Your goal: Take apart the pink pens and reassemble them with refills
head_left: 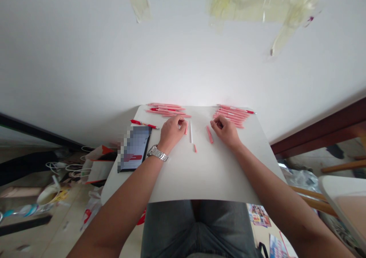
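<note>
My left hand (172, 130), a metal watch on its wrist, is closed, with thumb and fingertips at a short pink pen piece (186, 128) that it seems to pinch. My right hand (225, 130) rests on the table with curled fingers; what they hold, if anything, is hidden. Between the hands lie a thin white pen refill (191, 132), a small orange-pink pen tip (195, 148) and a pink pen barrel (210, 134), the latter nearest my right hand. Several pink pens (168, 111) lie behind my left hand, and a row of pink pens (231, 115) behind my right.
On the white table (200, 178), a tablet (134, 149) lies at the left with a red pen (144, 124) above it. A white wall (183, 59) rises behind the table. Bags (100, 162) stand on the floor at left; a white-topped stool (343, 197) is at right.
</note>
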{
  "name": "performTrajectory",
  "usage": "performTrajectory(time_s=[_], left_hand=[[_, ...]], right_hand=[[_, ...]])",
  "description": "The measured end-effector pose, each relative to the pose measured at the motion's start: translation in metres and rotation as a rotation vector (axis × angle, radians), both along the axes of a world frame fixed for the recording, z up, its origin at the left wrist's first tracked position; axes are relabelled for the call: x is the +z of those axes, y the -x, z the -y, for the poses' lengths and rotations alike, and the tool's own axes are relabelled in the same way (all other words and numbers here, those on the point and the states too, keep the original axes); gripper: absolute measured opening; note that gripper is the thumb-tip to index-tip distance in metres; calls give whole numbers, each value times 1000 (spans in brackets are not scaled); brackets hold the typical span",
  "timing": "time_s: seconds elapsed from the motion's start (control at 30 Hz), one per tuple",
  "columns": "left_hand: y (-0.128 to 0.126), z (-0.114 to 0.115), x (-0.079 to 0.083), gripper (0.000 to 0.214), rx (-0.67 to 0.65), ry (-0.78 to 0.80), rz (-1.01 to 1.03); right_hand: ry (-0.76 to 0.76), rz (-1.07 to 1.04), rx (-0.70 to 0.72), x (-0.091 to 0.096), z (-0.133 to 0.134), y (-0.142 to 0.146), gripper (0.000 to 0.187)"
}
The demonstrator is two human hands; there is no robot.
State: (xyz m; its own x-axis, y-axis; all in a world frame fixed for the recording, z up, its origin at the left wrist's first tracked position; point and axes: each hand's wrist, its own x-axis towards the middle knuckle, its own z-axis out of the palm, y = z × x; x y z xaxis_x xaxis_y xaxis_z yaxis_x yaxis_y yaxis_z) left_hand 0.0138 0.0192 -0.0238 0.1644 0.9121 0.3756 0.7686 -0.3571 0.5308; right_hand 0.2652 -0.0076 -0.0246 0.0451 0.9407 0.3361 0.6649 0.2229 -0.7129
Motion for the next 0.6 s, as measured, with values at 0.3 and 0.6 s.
performTrajectory(time_s=[0.3,0.6], left_hand=[[-1,0,0,11,3,1,9],[-1,1,1,11,3,10,23]], right_hand=[[22,316,6,5,9,4,27],[63,443,10,9,13,7,30]])
